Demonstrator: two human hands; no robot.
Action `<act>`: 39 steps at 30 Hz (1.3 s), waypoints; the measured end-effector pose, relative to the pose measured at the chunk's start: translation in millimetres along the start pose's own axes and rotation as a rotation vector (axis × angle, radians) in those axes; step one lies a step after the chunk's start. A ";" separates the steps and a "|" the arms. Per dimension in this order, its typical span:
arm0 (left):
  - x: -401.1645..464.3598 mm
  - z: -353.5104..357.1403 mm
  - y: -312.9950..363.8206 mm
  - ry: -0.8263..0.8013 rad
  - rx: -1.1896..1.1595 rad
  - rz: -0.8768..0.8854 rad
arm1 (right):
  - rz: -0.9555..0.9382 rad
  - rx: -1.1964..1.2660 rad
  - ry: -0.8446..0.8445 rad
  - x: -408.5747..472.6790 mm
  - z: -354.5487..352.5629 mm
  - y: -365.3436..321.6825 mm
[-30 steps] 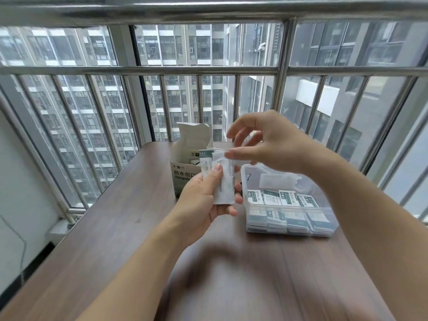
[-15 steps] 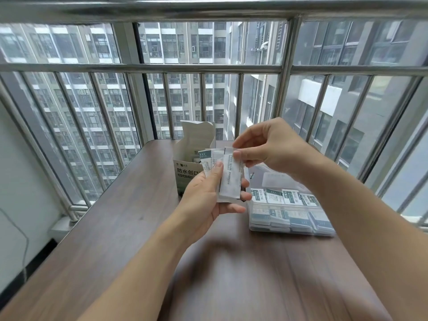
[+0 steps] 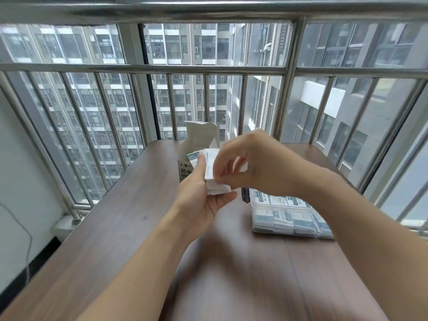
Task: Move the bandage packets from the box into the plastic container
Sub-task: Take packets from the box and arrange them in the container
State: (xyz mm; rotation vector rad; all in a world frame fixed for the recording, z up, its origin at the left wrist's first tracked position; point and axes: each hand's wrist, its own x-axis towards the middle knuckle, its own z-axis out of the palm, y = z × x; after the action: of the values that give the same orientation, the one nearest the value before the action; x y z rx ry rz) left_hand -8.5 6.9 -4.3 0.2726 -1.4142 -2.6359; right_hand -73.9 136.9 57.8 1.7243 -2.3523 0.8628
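The left hand (image 3: 203, 200) grips a small stack of bandage packets (image 3: 214, 179) above the desk (image 3: 115, 216); the right hand (image 3: 250, 167) pinches its top one; rows already fill the plastic container (image 3: 289, 218); whether the box (image 3: 188, 163) holds more is hidden.

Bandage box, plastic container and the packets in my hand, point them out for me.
bandage box (image 3: 185, 169), head view, printed front panel.
plastic container (image 3: 287, 224), head view, clear near wall.
packets (image 3: 209, 169), head view, white face of the front packet.
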 end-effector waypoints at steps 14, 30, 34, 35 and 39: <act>2.3 -3.4 1.0 -0.064 -0.016 0.045 | 0.071 0.044 -0.075 -1.5 -6.3 6.7; 7.7 -3.7 -11.3 0.018 0.153 0.212 | 0.632 0.384 0.277 0.5 -7.9 20.6; 9.4 -5.3 -12.0 0.039 0.189 0.223 | 0.605 0.229 0.305 -0.9 -19.5 13.7; 8.7 -5.3 -12.5 0.016 0.206 0.217 | 0.597 0.196 0.285 0.3 -16.2 10.7; 3.7 -2.4 -15.7 -0.134 0.247 0.143 | 0.596 0.213 0.272 5.2 12.0 5.5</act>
State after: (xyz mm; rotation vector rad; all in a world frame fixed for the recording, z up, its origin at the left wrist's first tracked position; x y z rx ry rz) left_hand -12.1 12.8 -19.1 0.0170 -1.7346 -2.4050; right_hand -77.7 127.7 47.8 0.8577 -2.6760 1.3673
